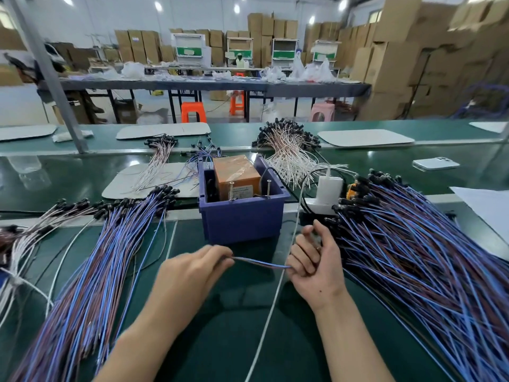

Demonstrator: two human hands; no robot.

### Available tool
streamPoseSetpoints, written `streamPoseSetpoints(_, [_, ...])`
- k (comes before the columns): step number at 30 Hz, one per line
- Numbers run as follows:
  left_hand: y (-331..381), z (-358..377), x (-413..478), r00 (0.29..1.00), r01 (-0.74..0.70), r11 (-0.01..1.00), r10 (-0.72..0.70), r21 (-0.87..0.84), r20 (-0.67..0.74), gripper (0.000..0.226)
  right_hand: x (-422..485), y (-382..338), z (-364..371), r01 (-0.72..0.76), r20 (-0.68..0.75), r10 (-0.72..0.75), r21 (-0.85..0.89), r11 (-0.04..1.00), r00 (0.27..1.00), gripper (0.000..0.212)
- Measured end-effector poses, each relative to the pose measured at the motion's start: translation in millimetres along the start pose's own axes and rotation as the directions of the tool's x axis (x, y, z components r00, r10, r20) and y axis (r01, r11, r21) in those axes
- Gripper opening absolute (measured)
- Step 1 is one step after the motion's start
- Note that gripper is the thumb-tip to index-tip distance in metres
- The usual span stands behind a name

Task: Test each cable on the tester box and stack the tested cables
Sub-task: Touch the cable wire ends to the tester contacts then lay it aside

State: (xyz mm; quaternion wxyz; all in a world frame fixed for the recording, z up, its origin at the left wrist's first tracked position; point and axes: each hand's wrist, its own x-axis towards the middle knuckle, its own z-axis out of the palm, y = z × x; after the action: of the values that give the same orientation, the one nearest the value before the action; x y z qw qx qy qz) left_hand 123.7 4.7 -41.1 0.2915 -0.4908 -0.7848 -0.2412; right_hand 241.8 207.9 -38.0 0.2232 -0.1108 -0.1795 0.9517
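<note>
A blue-and-brown cable (260,262) stretches level between my two hands, just in front of the tester box. My left hand (190,274) pinches one end of it. My right hand (315,260) is closed round the other end. The tester box (242,216) is a purple bin holding an orange unit (236,175) with two upright screws. A big fan of blue-and-brown cables (91,271) lies to the left. A larger heap of the same cables (427,257) lies to the right, touching my right hand.
A white cord (275,288) runs from a white charger on a power strip (326,188) down between my arms. White cable bundles (289,153) lie behind the box. A phone (435,163) rests far right, paper (484,208) at the right edge.
</note>
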Motion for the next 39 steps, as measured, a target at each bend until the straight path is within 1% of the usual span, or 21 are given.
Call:
streamPoseSetpoints(3, [-21, -12, 1, 0.991, 0.081, 0.989, -0.066, 0.128, -0.118, 0.036, -1, -2, -1, -0.059, 0.036, 0.059, -0.005, 0.998, 0.998, 0.031])
streamPoseSetpoints(5, [-30, -17, 1, 0.974, 0.142, 0.973, -0.105, 0.182, -0.199, 0.031, -2, -2, 1, -0.086, 0.051, 0.088, -0.042, 0.995, 0.995, 0.032])
streamPoseSetpoints(7, [-31, -19, 1, 0.943, 0.227, 0.959, -0.172, 0.170, -0.285, 0.028, -3, 1, 4, -0.104, 0.059, 0.110, -0.103, 0.989, 0.992, 0.033])
streamPoseSetpoints(8, [-29, -20, 1, 0.934, 0.235, 0.961, -0.182, 0.145, -0.308, 0.029, -4, 3, 6, -0.108, 0.060, 0.117, -0.145, 0.984, 0.991, 0.034])
streamPoseSetpoints(11, [-17, -20, 2, 0.940, 0.167, 0.985, -0.144, 0.048, -0.311, 0.031, -6, 11, 10, -0.120, 0.052, 0.141, -0.290, 0.950, 0.989, 0.035])
streamPoseSetpoints(13, [-4, -19, 0, 0.941, 0.153, 0.981, -0.181, -0.117, -0.287, 0.027, -8, 17, 12, -0.126, 0.062, 0.159, -0.369, 0.921, 0.985, 0.038])
streamPoseSetpoints(15, [10, -19, -2, 0.941, 0.155, 0.920, -0.248, -0.359, -0.230, 0.028, -9, 23, 14, -0.118, 0.084, 0.169, -0.431, 0.895, 0.982, 0.040])
streamPoseSetpoints(16, [16, -19, -3, 0.945, 0.144, 0.884, -0.257, -0.445, -0.203, 0.028, -9, 26, 15, -0.108, 0.092, 0.168, -0.458, 0.882, 0.982, 0.040])
streamPoseSetpoints(18, [27, -18, -4, 0.957, 0.106, 0.853, -0.228, -0.512, -0.182, 0.028, -8, 32, 16, -0.087, 0.099, 0.158, -0.505, 0.859, 0.983, 0.041])
streamPoseSetpoints(20, [34, -17, -3, 0.961, 0.095, 0.855, -0.211, -0.509, -0.177, 0.023, -7, 37, 16, -0.065, 0.112, 0.147, -0.536, 0.841, 0.983, 0.038])
streamPoseSetpoints(22, [38, -13, -4, 0.964, 0.124, 0.854, -0.225, -0.506, -0.142, 0.016, -6, 41, 16, -0.037, 0.140, 0.138, -0.558, 0.829, 0.981, 0.033])
streamPoseSetpoints(25, [41, -4, -8, 0.975, 0.189, 0.832, -0.220, -0.521, 0.003, 0.025, -8, 43, 18, 0.014, 0.198, 0.126, -0.583, 0.813, 0.972, 0.030])
streamPoseSetpoints(27, [42, 0, -10, 0.967, 0.255, 0.824, -0.229, -0.506, 0.114, 0.033, -9, 44, 21, 0.036, 0.217, 0.121, -0.604, 0.796, 0.969, 0.034])
streamPoseSetpoints(28, [42, 2, -10, 0.960, 0.281, 0.822, -0.237, -0.495, 0.152, 0.033, -10, 44, 22, 0.053, 0.226, 0.114, -0.619, 0.784, 0.967, 0.034])
streamPoseSetpoints(31, [41, 7, -12, 0.941, 0.338, 0.791, -0.285, -0.510, 0.182, 0.028, -10, 45, 23, 0.093, 0.233, 0.075, -0.636, 0.766, 0.970, 0.029])
streamPoseSetpoints(35, [36, 10, -10, 0.896, 0.444, 0.754, -0.383, -0.484, 0.225, 0.032, -8, 49, 23, 0.134, 0.244, 0.039, -0.652, 0.746, 0.969, 0.029])
streamPoseSetpoints(37, [36, 11, -11, 0.875, 0.484, 0.744, -0.410, -0.461, 0.258, 0.026, -8, 52, 22, 0.178, 0.253, 0.002, -0.690, 0.702, 0.968, 0.027])
streamPoseSetpoints(39, [37, 12, -11, 0.875, 0.484, 0.751, -0.409, -0.448, 0.260, 0.013, -8, 54, 23, 0.205, 0.240, -0.028, -0.757, 0.620, 0.970, 0.029])
